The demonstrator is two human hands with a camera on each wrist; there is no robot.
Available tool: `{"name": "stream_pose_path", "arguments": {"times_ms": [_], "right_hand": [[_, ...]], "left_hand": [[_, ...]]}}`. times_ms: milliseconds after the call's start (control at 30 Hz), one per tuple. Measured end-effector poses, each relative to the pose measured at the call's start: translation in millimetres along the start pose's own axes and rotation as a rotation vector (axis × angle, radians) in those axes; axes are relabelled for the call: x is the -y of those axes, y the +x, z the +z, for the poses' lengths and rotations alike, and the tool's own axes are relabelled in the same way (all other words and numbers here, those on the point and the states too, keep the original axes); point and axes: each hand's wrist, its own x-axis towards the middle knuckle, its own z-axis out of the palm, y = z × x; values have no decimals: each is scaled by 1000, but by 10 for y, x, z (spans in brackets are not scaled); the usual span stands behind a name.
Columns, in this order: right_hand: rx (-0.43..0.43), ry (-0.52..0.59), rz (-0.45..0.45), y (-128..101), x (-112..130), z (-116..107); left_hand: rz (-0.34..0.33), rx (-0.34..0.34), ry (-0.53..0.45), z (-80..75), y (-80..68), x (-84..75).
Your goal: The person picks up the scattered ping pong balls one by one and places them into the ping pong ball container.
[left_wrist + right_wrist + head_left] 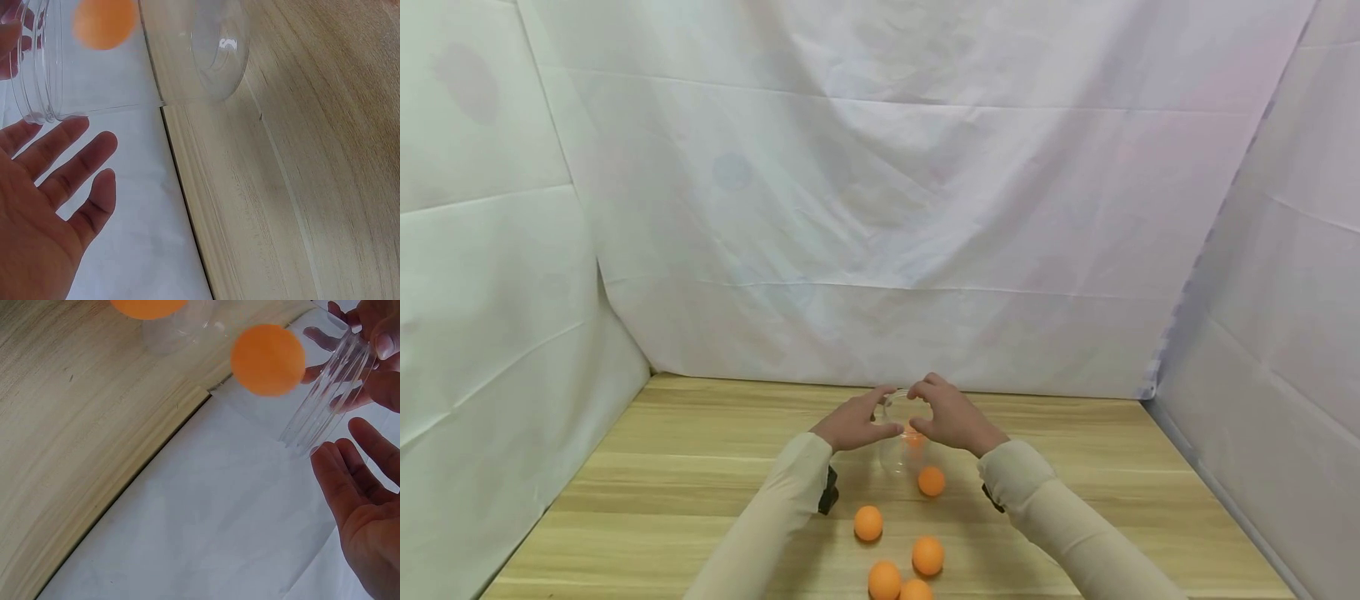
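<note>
A clear, wide-mouthed jar [895,454] stands on the wooden table between both hands. Inside its upper part an orange ball [105,24] shows, blurred, through the clear wall. My left hand [859,421] curves around the left side of the rim, fingertips touching it in the left wrist view. From the other side my right hand [955,415] holds the rim, its fingertips against the ridged neck in the right wrist view. Just right of the jar's base, another orange ball [932,482] lies on the table.
Nearer the person, several orange balls lie loose, among them one ball [868,523] by the left sleeve and another ball [928,556] between the forearms. The wooden table [700,475] ends at a white cloth [880,208] behind the jar; cloth hangs at both sides too.
</note>
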Motion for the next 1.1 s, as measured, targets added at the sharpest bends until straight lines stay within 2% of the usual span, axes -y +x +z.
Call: {"name": "stream_pose_path", "arguments": {"times_ms": [500,867,1100], "right_hand": [[13,7,-4,-16,10,-33],[48,16,20,-44,-21,-79],[34,20,59,-119,-61,-176]], "left_hand": [[5,10,-6,-16,14,15],[-5,17,-21,-13,31,20],[-13,16,-28,-14,48,41]]}}
